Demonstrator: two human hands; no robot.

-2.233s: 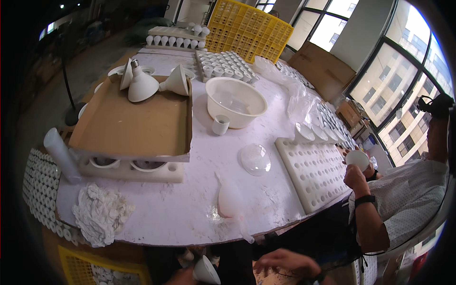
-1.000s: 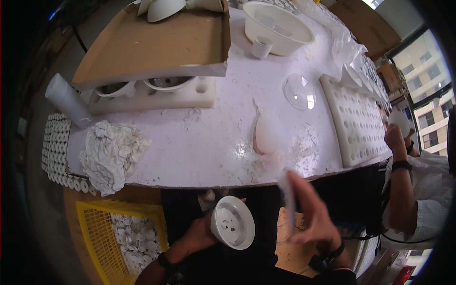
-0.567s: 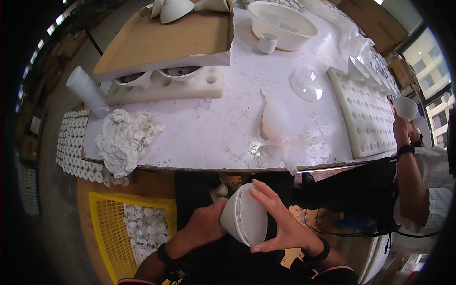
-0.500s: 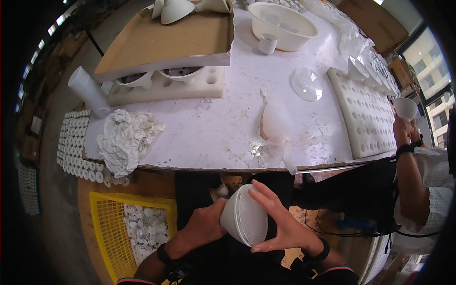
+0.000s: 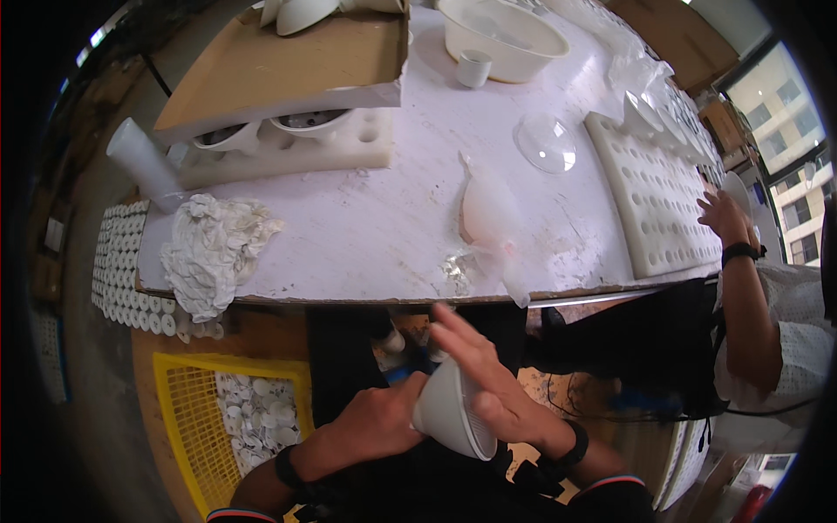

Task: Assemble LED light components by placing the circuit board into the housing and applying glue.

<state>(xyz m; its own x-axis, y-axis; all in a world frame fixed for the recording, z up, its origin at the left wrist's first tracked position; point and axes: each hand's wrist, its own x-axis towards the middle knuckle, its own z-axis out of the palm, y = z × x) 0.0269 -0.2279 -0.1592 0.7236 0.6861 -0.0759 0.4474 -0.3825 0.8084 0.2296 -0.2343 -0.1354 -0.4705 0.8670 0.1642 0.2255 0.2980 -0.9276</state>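
Cup (image 5: 449, 410): white, conical, ribbed rim.

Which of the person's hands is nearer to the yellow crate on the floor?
Left. The left hand holds the white cup just right of the yellow crate; the right hand is beyond the cup.

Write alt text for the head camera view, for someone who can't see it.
Seen from above, a person's left hand and right hand hold a white cone-shaped cup below the edge of a white worktable. On the table lie a crumpled rag, a foam tray and a large bowl; a co-worker's hand reaches in at right.
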